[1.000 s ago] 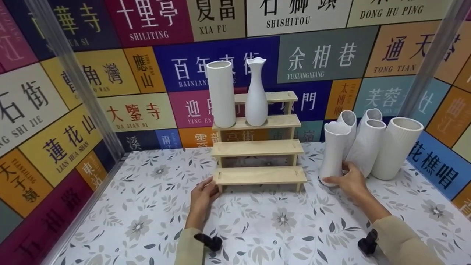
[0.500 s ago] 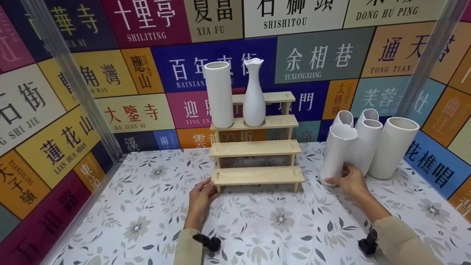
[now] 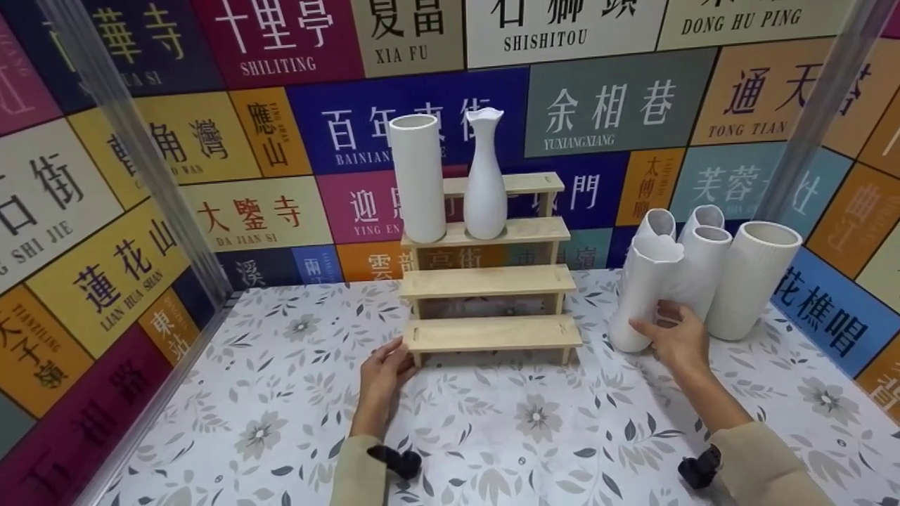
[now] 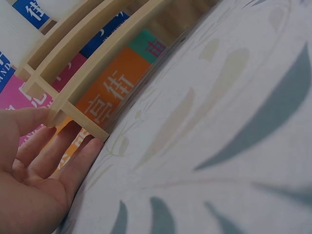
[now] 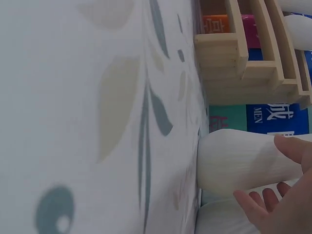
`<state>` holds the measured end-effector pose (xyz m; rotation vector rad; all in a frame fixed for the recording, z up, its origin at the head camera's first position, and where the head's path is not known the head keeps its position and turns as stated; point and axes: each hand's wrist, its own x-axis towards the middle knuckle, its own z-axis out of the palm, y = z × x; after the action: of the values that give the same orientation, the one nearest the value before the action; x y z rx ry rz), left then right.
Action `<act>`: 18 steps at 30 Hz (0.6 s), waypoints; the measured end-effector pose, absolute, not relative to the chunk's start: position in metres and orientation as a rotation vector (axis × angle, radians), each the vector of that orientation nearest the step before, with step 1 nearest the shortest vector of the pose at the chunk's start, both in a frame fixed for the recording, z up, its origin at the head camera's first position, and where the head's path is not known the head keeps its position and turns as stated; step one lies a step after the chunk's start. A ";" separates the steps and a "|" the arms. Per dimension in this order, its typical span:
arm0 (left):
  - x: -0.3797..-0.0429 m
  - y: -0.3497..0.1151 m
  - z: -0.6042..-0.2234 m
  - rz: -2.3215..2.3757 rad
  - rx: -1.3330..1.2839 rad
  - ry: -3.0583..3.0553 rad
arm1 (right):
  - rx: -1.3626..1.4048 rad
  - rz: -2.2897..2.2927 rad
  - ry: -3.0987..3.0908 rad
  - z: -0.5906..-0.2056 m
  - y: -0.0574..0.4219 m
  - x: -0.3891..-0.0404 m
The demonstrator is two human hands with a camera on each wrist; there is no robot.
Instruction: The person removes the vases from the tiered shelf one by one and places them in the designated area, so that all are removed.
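My left hand (image 3: 382, 379) grips the lower left corner of a stepped wooden display stand (image 3: 492, 334); in the left wrist view the thumb lies in front and the fingers (image 4: 80, 161) behind its leg. My right hand (image 3: 678, 341) is around the lower part of a white vase with a wavy rim (image 3: 643, 295), which stands on the table. The right wrist view shows the thumb over this vase (image 5: 239, 158) and loosely bent fingers (image 5: 251, 204) along its other side. A white cylinder vase (image 3: 420, 183) and a slim-necked vase (image 3: 485, 190) stand upright on the stand's second-highest step.
Behind the right hand, several white vases stand close together, among them a wide ribbed vase (image 3: 752, 288) at the right. A leaf-and-flower patterned cloth (image 3: 295, 422) covers the table. A wall of coloured sign panels (image 3: 619, 112) rises behind, with clear posts (image 3: 169, 176) at the sides.
The wavy-rimmed vase has shifted slightly, its top leaning a little to the right, then stayed still. My right hand has slid a little up and away from its base. The left hand stays put.
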<state>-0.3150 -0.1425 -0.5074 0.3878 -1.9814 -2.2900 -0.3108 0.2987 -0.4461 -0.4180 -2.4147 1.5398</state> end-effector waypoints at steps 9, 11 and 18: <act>-0.311 -0.141 -0.512 -2.306 0.327 -1.953 | -0.501 1.550 -2.231 -0.452 0.282 -0.314; -0.311 -0.140 -0.511 -2.304 0.338 -1.958 | -0.513 1.531 -2.217 -0.455 0.282 -0.315; -0.313 -0.141 -0.508 -2.316 0.342 -1.935 | -0.511 1.516 -2.174 -0.457 0.282 -0.320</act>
<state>-0.3130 -0.1409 -0.5085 0.3417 -1.9351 -2.3158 -0.3204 0.2821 -0.4567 -0.5109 -2.1745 1.5161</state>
